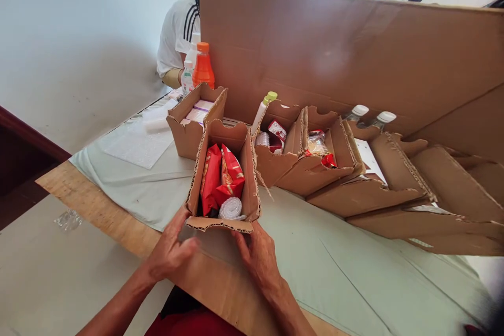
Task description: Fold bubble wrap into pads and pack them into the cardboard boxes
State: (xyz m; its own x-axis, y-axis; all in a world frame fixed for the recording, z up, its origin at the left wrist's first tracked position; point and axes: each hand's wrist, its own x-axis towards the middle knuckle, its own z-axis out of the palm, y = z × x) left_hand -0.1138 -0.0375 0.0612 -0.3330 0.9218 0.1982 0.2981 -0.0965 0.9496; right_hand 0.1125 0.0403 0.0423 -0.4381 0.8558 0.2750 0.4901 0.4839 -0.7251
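Observation:
An open cardboard box (220,224) is at the near side of the table, between my two hands. Two red snack packets (228,173) stand inside, with a roll of bubble wrap (231,209) in front of them. My left hand (173,247) grips the box's near left corner; its thumb is raised and slightly blurred, and the other fingers are partly hidden along the side. At the near right corner, my right hand (258,252) holds the box from below, with some fingertips out of sight.
Behind stands a cardboard box with white packs (196,115), beside an orange bottle (203,68). Several filled cardboard boxes (331,173) line the right, against a tall cardboard panel (334,52). Bubble wrap (142,142) lies left. Another person (177,37) sits beyond.

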